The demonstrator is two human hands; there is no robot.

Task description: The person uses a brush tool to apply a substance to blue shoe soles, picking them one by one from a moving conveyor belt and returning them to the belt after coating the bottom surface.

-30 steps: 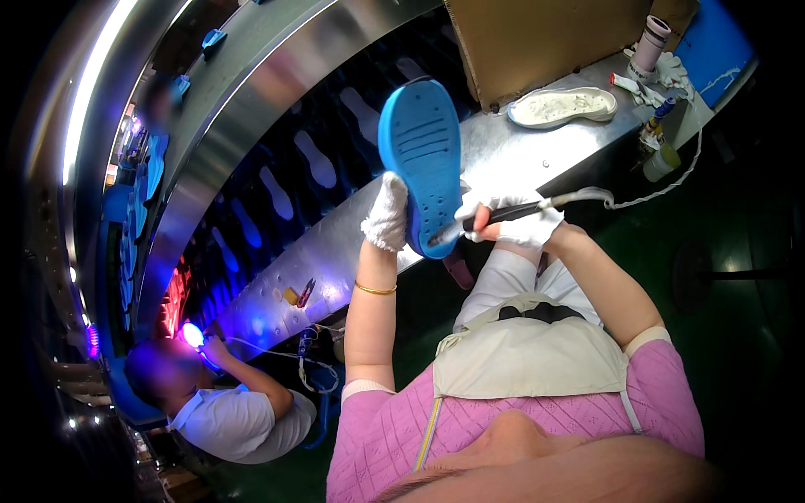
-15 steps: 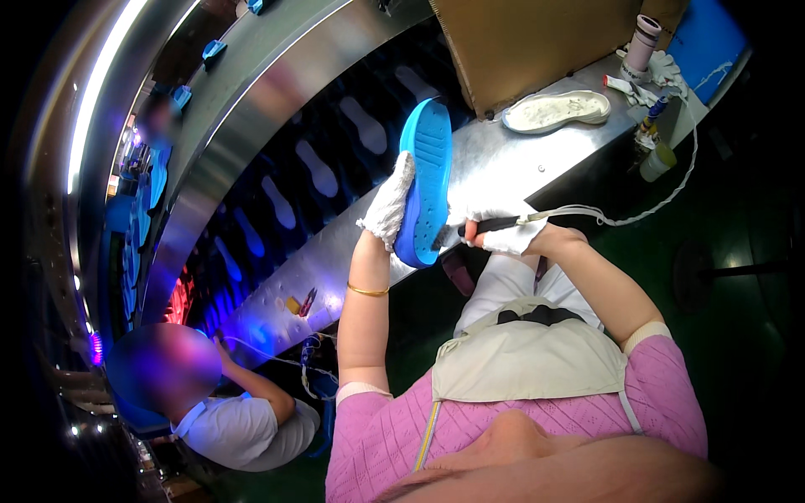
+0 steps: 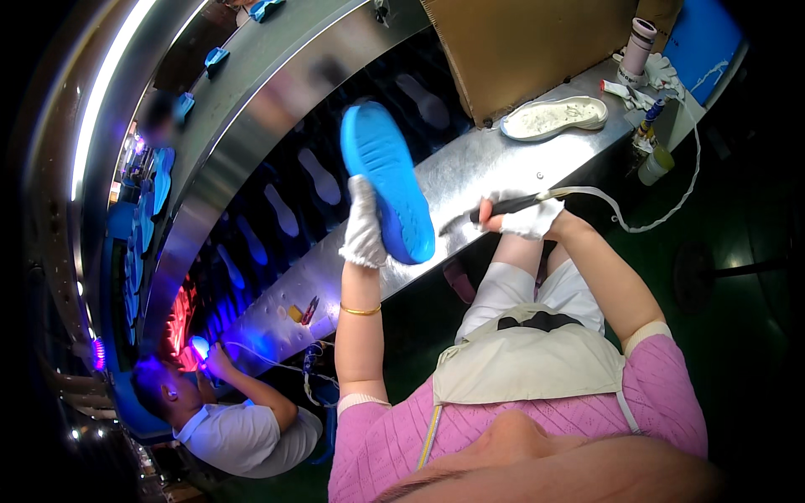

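Note:
My left hand (image 3: 363,226), in a white glove, grips a blue shoe sole (image 3: 387,180) by its left edge. The sole is raised over the metal bench, its far end leaning left. In my right hand (image 3: 532,220), whose glove leaves fingertips bare, is a brush (image 3: 513,204) with a black handle. Its bristles point at the sole's near end, with a small gap between them. A pale tube (image 3: 622,220) runs from the handle's rear end toward the right.
A white shoe sole (image 3: 553,119) lies on the metal bench (image 3: 495,168), by a cardboard box (image 3: 537,50). A pink bottle (image 3: 639,52) stands farther right. Several soles sit on a dark rack (image 3: 319,176) beyond the bench. At lower left a co-worker (image 3: 243,432) handles something lit blue.
The blue sole has moved left and tilted, its far end swinging left. The brush, earlier against the sole's near end, is now apart from it. The co-worker's hand now shows near a blue-lit object.

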